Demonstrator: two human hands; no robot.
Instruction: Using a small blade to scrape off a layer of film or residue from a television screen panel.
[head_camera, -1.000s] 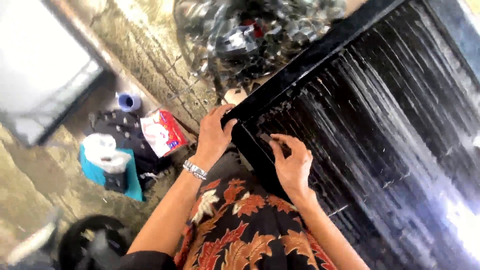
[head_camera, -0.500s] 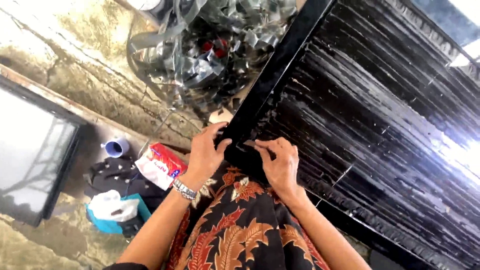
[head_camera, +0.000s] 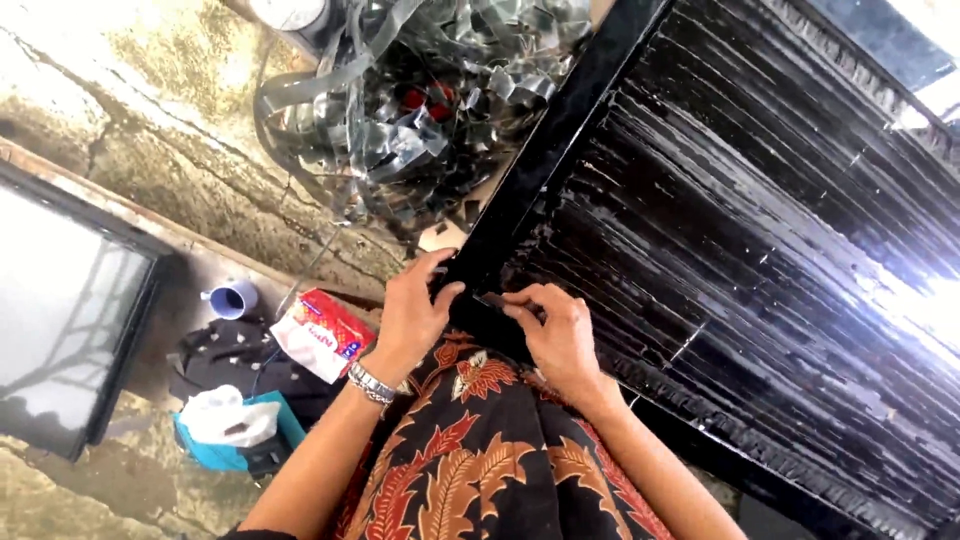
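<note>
- A red and white packet (head_camera: 322, 335) lies tilted on the ground at the left, its printed face up, with a patch of blue at its lower corner.
- Just left of it and a little farther off stands a blue cup (head_camera: 234, 298); nearer lies a dark spotted cloth (head_camera: 228, 355).
- Nearer still sits a teal box (head_camera: 265, 445) with a white plastic bag (head_camera: 226, 417) bunched on top.
- A dark-framed glass panel (head_camera: 62, 320) fills the far left edge.
- At the far top, a tangled heap of shiny metal strips (head_camera: 410, 110) rests on the rough concrete, beside the frame's upper run.
- The big black frame (head_camera: 545, 165) of glossy black slats (head_camera: 760, 270) slopes across the right half; its near-left corner meets the person's lap, which is covered in red and orange leaf-print cloth (head_camera: 470, 470).
- The left hand (head_camera: 415, 315), a metal bracelet (head_camera: 372, 382) at the wrist, curls over the frame's edge at that corner, fingers bent and gripping it.
- The right hand (head_camera: 560, 335) lies just beside it on the frame, fingers bent, thumb and forefinger pinching a small dark piece (head_camera: 492, 299) against the frame; what the piece is cannot be told.
- Both forearms reach up from the near edge, elbows apart.
</note>
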